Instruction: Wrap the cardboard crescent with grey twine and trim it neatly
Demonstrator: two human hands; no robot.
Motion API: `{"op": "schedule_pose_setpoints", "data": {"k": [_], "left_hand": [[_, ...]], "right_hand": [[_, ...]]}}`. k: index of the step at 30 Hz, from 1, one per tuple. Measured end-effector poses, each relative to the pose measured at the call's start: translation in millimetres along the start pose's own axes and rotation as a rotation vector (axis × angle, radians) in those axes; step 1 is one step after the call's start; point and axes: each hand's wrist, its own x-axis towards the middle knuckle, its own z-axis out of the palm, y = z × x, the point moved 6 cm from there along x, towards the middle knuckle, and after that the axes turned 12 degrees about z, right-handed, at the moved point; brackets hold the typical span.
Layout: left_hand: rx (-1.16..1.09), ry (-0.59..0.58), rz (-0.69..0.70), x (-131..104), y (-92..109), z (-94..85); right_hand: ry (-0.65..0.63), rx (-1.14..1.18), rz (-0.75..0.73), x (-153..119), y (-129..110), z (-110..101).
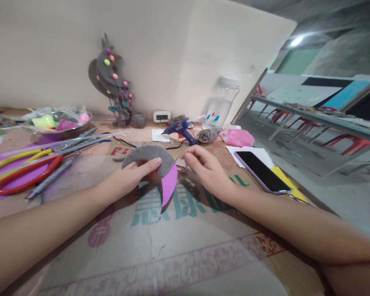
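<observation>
A crescent moon cutout (169, 186) is held above the table, mostly wrapped in grey yarn, with its purple lower tip bare. My left hand (132, 174) grips its left part, the thumb lying on the wrapped inner edge. Just right of the crescent, my right hand (205, 166) pinches a thin strand of grey yarn (181, 157) running off the wrapped section. Behind my hands lie a blue glue gun (181, 129) and a loose bundle of grey yarn (207, 135).
Yellow- and red-handled scissors (27, 176) and a pen (52, 176) lie left. A bowl (57, 129) of colourful bits, a decorated moon ornament (109, 76), a small clock (161, 116) and a water bottle (220, 105) stand behind. At right is a phone (262, 172). Printed cardboard (160, 255) covers the table.
</observation>
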Motion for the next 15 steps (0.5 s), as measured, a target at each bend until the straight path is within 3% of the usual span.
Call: {"op": "schedule_pose_setpoints", "data": {"k": [6,8,10,13,15], "left_hand": [[0.051,-0.005,0.045,2.2,2.2,-2.4],[0.047,-0.005,0.055,2.3,3.1,-2.5],[0.032,-0.011,0.074,2.5,3.6,-1.9],[-0.005,-0.021,0.093,3.0,2.5,-0.6],[-0.016,-0.022,0.093,3.4,1.0,-0.2]], "right_hand": [[0.208,0.362,0.034,25.8,27.3,-26.0],[0.203,0.392,0.040,29.2,30.0,-28.9],[0.086,0.381,0.057,26.6,25.8,-21.4],[-0.217,0.318,0.103,12.0,12.3,4.4],[-0.328,0.309,0.129,2.0,5.1,16.7]]}}
